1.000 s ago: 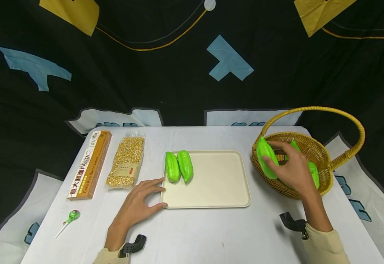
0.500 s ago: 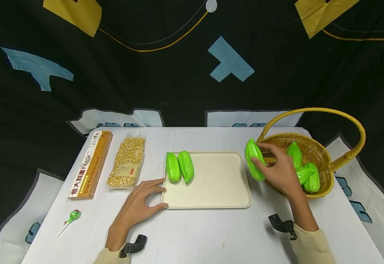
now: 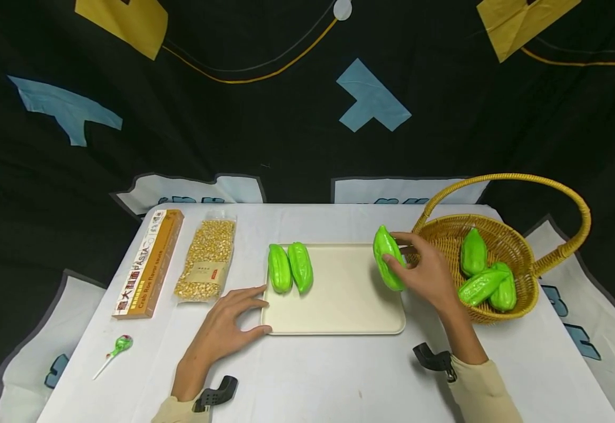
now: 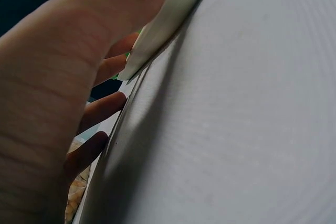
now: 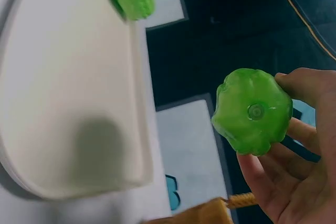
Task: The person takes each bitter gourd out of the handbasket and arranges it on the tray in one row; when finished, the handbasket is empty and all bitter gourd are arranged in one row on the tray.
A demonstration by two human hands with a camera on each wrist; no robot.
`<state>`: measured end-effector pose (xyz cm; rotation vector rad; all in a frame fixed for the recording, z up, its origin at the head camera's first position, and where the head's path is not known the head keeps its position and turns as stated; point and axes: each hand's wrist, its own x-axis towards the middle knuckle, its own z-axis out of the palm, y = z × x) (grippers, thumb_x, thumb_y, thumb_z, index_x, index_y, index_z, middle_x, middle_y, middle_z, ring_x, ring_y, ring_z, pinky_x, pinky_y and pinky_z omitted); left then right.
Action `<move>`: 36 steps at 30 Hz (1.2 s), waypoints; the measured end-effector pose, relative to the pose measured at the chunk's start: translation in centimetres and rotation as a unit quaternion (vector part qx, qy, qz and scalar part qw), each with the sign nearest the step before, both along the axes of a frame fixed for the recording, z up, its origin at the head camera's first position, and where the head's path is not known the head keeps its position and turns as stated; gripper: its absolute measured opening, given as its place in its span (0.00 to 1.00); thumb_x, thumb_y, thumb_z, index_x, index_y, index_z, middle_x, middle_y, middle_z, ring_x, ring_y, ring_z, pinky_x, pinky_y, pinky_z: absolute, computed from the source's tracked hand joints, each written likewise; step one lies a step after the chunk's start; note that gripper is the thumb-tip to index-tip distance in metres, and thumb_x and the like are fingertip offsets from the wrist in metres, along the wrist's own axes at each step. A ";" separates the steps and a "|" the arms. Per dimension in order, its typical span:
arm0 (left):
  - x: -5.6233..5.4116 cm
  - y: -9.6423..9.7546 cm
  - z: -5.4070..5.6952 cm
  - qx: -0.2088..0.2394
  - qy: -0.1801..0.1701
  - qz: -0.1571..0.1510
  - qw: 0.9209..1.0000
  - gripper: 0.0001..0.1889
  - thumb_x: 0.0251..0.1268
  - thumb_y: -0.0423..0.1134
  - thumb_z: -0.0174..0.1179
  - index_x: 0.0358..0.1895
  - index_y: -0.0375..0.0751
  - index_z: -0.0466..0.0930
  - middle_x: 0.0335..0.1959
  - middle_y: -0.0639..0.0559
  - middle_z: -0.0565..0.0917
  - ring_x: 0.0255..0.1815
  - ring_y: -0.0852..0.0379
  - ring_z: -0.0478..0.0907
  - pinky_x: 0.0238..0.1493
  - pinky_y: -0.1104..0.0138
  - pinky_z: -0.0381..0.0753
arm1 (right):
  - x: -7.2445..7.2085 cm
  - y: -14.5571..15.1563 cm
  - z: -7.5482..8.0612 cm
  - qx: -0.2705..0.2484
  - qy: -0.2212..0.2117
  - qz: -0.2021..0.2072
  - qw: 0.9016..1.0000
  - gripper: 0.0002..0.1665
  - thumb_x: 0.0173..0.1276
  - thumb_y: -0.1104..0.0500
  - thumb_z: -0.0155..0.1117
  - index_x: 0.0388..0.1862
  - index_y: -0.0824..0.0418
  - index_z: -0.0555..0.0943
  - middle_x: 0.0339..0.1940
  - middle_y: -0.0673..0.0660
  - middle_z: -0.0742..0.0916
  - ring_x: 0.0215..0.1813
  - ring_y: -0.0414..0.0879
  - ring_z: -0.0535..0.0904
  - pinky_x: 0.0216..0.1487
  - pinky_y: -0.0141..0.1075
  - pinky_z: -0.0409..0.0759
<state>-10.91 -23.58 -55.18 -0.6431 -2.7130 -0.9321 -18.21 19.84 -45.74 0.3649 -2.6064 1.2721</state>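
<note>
My right hand (image 3: 423, 271) holds a glossy green ridged vegetable (image 3: 388, 258) with a pointed tip, pinched between thumb and fingers. It hangs over the right end of a cream rectangular tray (image 3: 350, 305); in the right wrist view the vegetable's lobed blunt end (image 5: 252, 111) faces the camera and a shadow falls on the tray. Two more green ridged vegetables (image 3: 290, 267) lie side by side at the tray's left end. My left hand (image 3: 228, 323) rests beside the tray's left edge, its spread fingertips and thumb right at the rim.
A wicker basket (image 3: 527, 288) with a tall handle stands at the right, holding several similar green vegetables (image 3: 474, 252). On the left lie a pasta box (image 3: 149, 264), a bag of corn kernels (image 3: 207, 252) and a lollipop (image 3: 119, 346). A dark curtain hangs behind the white table.
My right hand has carried the green vegetable left, out from the basket to above the tray's right end. My left hand has stayed at the tray's edge.
</note>
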 end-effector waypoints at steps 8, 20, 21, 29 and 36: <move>0.1 0.0 -0.2 -0.002 0.006 -0.004 1.000 0.26 0.54 0.56 0.83 0.55 0.55 0.91 0.74 0.57 0.81 0.72 0.48 0.78 0.73 0.45 0.76 | -0.9 -1.8 -1.4 -0.018 -0.034 0.024 0.999 0.30 0.71 0.56 0.78 0.69 0.62 0.82 0.57 0.67 0.89 0.54 0.60 0.89 0.46 0.45 0.94; 0.1 -0.1 -0.3 -0.006 0.004 -0.004 1.000 0.26 0.55 0.57 0.83 0.56 0.56 0.90 0.74 0.60 0.80 0.73 0.50 0.77 0.74 0.47 0.75 | -1.4 -4.5 -2.5 -0.019 -0.067 0.035 0.997 0.31 0.72 0.52 0.78 0.70 0.58 0.82 0.59 0.65 0.89 0.53 0.63 0.90 0.47 0.50 0.93; 0.1 -0.1 -0.4 -0.006 0.005 -0.005 1.000 0.26 0.55 0.58 0.82 0.56 0.56 0.90 0.74 0.59 0.80 0.73 0.50 0.77 0.74 0.48 0.75 | -1.5 -4.6 -2.7 -0.016 -0.064 0.035 0.997 0.30 0.71 0.52 0.78 0.69 0.58 0.82 0.59 0.65 0.89 0.52 0.62 0.90 0.47 0.50 0.93; 0.0 -0.1 -0.3 -0.007 0.016 -0.009 1.000 0.26 0.55 0.57 0.83 0.56 0.55 0.90 0.74 0.57 0.81 0.72 0.48 0.78 0.73 0.47 0.76 | -1.9 -6.2 -3.6 -0.020 -0.065 0.041 0.997 0.29 0.71 0.52 0.78 0.69 0.56 0.82 0.58 0.63 0.90 0.52 0.59 0.90 0.49 0.51 0.92; 0.0 -0.1 -0.1 -0.002 0.023 -0.013 1.000 0.26 0.54 0.55 0.83 0.56 0.54 0.91 0.73 0.55 0.82 0.71 0.47 0.79 0.73 0.48 0.76 | -2.3 -7.7 -4.5 -0.026 -0.082 0.046 0.995 0.29 0.72 0.52 0.77 0.68 0.56 0.82 0.58 0.63 0.89 0.53 0.58 0.90 0.52 0.52 0.91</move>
